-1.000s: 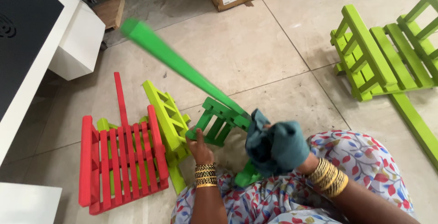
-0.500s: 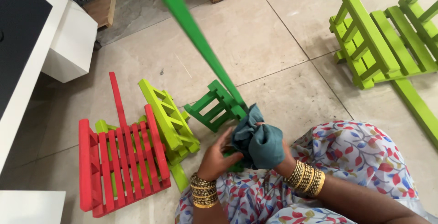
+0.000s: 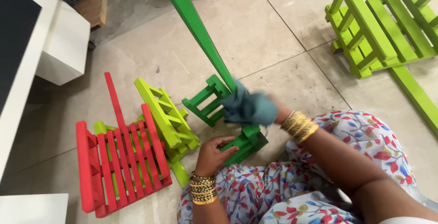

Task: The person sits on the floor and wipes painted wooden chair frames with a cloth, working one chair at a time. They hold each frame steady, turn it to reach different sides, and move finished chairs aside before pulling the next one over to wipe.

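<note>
The left hand (image 3: 214, 153) grips the dark green wooden frame (image 3: 214, 103); the right hand (image 3: 269, 110) clutches a teal cloth (image 3: 248, 108) against it. A red slatted frame (image 3: 121, 164) and lime frames (image 3: 166, 119) crowd just beside, on the beige tiled floor (image 3: 255, 32).

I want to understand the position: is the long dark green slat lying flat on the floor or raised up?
Raised. The long dark green slat slants up from the floor toward the camera, its lower end at the cloth over the right hand; the left hand holds the dark green frame.

Bright even daylight, soft shadows; cloth (image 3: 248, 109) motion-blurred, rest sharp.
</note>
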A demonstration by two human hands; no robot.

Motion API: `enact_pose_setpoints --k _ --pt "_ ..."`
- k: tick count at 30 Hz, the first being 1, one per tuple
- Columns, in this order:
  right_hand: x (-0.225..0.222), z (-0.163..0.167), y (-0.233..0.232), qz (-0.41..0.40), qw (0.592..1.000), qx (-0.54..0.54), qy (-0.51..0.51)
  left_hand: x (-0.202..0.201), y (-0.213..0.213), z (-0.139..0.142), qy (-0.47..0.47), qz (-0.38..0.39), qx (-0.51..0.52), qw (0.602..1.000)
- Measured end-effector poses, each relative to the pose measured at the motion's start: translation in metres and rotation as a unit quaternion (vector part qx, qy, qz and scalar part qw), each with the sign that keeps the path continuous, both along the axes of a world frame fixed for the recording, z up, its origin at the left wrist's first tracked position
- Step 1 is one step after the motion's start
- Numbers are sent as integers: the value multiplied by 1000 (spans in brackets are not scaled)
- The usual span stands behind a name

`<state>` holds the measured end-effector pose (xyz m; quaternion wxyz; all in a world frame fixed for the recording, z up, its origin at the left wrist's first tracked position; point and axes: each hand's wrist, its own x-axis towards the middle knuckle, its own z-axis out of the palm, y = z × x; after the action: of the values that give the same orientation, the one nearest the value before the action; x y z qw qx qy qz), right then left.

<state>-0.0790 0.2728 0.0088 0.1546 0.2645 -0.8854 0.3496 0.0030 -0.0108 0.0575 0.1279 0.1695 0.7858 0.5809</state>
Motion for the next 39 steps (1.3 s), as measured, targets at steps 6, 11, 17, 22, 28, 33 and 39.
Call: enact_pose_setpoints --k 6,11,17,22,28,33,39 --pt "20 -63 25 52 956 -230 -176 1 -1 -5 -7 21 -2 1000" --pt "44 -9 96 -327 939 71 76 4 12 3 19 35 -40 998" --pt "126 113 77 -363 917 -140 86 17 37 40 346 101 -282 889" --pt "157 157 58 -202 923 -328 15 38 82 44 445 51 -257 856" --pt "154 162 65 -138 910 -391 -1 51 83 32 -87 60 182 978" --pt "153 140 60 -163 958 21 233 58 106 -27 -21 83 322 943" --pt "155 76 95 -200 968 -110 100 35 87 -18 -202 92 571 790"
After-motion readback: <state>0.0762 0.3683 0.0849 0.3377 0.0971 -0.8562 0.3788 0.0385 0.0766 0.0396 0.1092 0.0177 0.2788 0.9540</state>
